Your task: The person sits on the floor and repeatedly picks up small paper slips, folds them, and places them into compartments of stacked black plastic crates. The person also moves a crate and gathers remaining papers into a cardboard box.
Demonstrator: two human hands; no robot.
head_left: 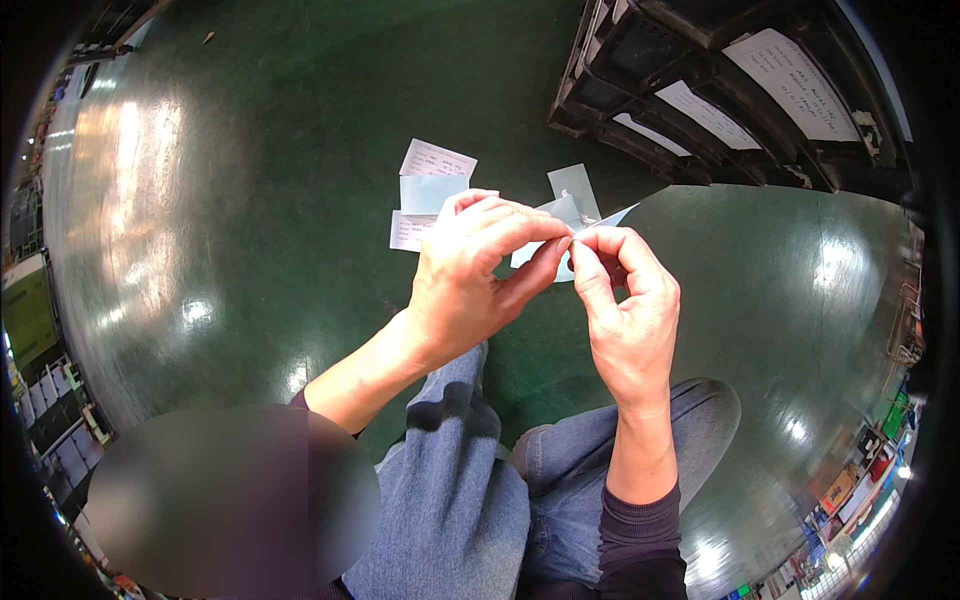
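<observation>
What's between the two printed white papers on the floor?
In the head view, a pale blue paper lies between the upper white paper and the lower white paper.

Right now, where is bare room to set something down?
Bare floor lies left of the white slips and right of the right hand, short of black crates. Crowded: beyond the left hand, among slips and bluish papers.

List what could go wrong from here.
The left hand and right hand pinch close together at thin blue paper, which might crease or tear. Their fingers largely hide the pinch, so a poor hold could go unnoticed. White slips lie on the floor, one partly hidden behind the left hand; they might get shifted or stepped on.
</observation>
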